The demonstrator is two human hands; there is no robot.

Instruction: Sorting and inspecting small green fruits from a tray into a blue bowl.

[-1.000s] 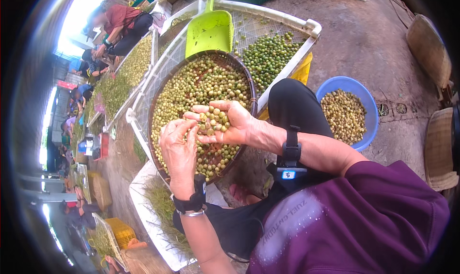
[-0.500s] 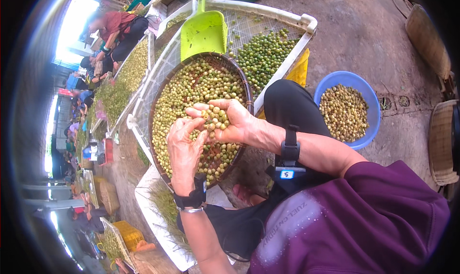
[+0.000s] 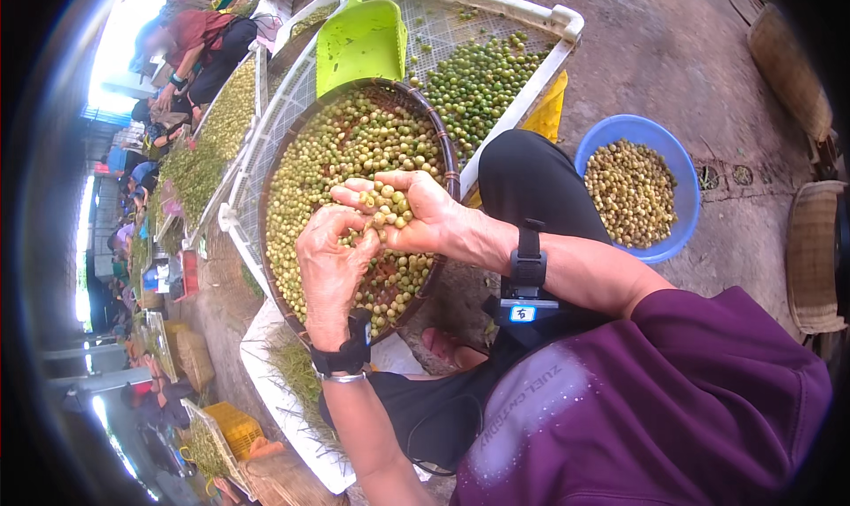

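Over a round woven basket (image 3: pixel 450 156) full of small yellow-green round fruits (image 3: pixel 305 187), my two hands meet. My right hand (image 3: pixel 434 218) is cupped palm up around a small heap of the fruits (image 3: pixel 390 207). From the left, my left hand (image 3: pixel 329 256) reaches to that heap, thumb and fingertips pinched together at its near side. What lies between those fingertips is mostly hidden by the fingers; it appears to be one of the fruits. Each wrist wears a black strap.
A lime-green dustpan (image 3: pixel 361 46) and a heap of greener fruits (image 3: pixel 482 85) lie on a white mesh tray (image 3: pixel 567 23). On the floor at right stands a blue basin (image 3: pixel 686 200) of paler fruits. Other people sit at trays on the far left, including one in a red top (image 3: pixel 197 32).
The whole view has shifted slightly, so basket and tray appear higher and further left. My hands stay together over the basket, the left fingers still working at the fruits in my right palm.
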